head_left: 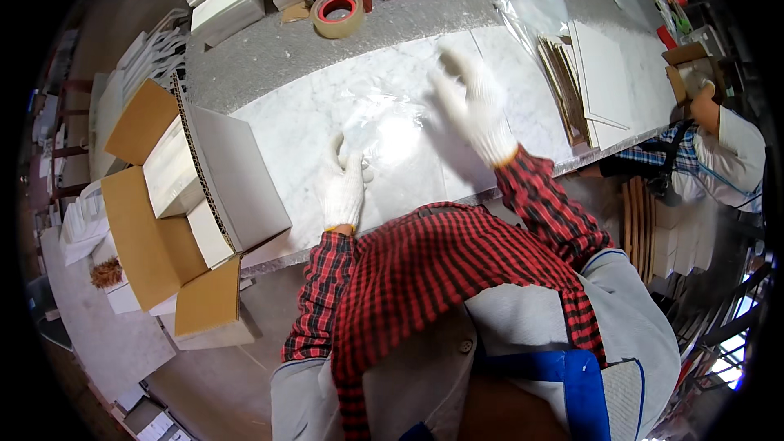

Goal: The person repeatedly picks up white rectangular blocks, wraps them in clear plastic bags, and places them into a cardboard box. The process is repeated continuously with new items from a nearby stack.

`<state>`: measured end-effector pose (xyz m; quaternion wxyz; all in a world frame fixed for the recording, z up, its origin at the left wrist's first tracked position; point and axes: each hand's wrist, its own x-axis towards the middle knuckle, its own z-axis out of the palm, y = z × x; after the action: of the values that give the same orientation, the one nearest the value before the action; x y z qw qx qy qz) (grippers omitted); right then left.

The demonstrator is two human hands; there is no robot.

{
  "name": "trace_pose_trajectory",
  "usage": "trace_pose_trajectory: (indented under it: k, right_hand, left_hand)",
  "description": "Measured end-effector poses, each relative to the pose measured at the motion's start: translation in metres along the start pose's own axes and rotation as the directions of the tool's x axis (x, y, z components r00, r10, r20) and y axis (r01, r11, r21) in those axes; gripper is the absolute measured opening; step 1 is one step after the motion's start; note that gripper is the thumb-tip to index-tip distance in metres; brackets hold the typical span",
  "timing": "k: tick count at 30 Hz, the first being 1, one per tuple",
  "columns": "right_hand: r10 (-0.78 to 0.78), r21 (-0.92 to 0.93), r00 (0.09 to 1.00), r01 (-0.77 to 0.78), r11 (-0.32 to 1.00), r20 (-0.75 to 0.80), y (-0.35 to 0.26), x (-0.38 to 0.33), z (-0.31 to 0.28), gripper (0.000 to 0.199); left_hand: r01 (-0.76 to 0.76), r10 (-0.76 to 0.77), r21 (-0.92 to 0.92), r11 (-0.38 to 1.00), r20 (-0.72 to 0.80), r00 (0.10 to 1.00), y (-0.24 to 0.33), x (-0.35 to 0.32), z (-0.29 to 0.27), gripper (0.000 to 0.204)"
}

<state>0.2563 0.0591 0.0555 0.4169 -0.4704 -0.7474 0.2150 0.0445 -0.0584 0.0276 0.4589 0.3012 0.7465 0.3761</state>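
Observation:
A clear plastic bag (388, 126) lies flat on the white marble table (294, 122), its film shining under the light. My left hand (345, 184), in a white knit glove, presses on the bag's near left corner, fingers gathered on the film. My right hand (474, 106), also gloved, hovers blurred above the bag's right side with fingers spread, and the film seems lifted toward it. Both sleeves are red and black check.
An open cardboard box (175, 212) holding white boxes stands at the table's left end. A roll of brown tape (337, 13) in a red dispenser lies on the grey strip behind. White tiles (608, 73) and brown card sheets (559, 73) lie at right, by a seated person (723, 147).

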Motion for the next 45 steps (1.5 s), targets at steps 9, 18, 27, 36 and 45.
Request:
trace_pose_trajectory:
  k: [9, 18, 27, 36, 45]
  right_hand:
    - [-0.188, -0.331, 0.932, 0.291, 0.897, 0.309, 0.039, -0.019, 0.059, 0.056]
    - [-0.179, -0.066, 0.833, 0.249, 0.966, 0.524, -0.044, -0.072, 0.045, 0.069]
    - [-0.271, -0.188, 0.816, 0.413, 0.891, 0.511, -0.037, -0.105, 0.046, 0.075]
    - [-0.173, -0.213, 0.731, 0.403, 0.890, 0.660, -0.055, -0.119, 0.024, 0.072]
    - [-0.396, 0.083, 0.621, 0.470, 0.879, 0.677, -0.036, -0.123, -0.002, 0.042]
  left_hand:
    - [-0.092, 0.091, 0.058, 0.994, 0.010, 0.996, -0.006, 0.001, 0.002, 0.058]
    - [-0.046, 0.040, -0.070, 0.996, -0.082, 0.996, -0.008, 0.000, -0.005, 0.061]
    - [0.163, -0.137, 0.278, 0.947, -0.112, 0.984, -0.059, -0.111, -0.055, 0.041]
    - [-0.708, 0.694, 0.286, 0.646, 0.168, 0.700, -0.006, -0.078, -0.012, 0.026]
    - [-0.799, 0.669, 0.601, 0.034, 0.580, 0.465, -0.006, 0.027, 0.022, 0.060]
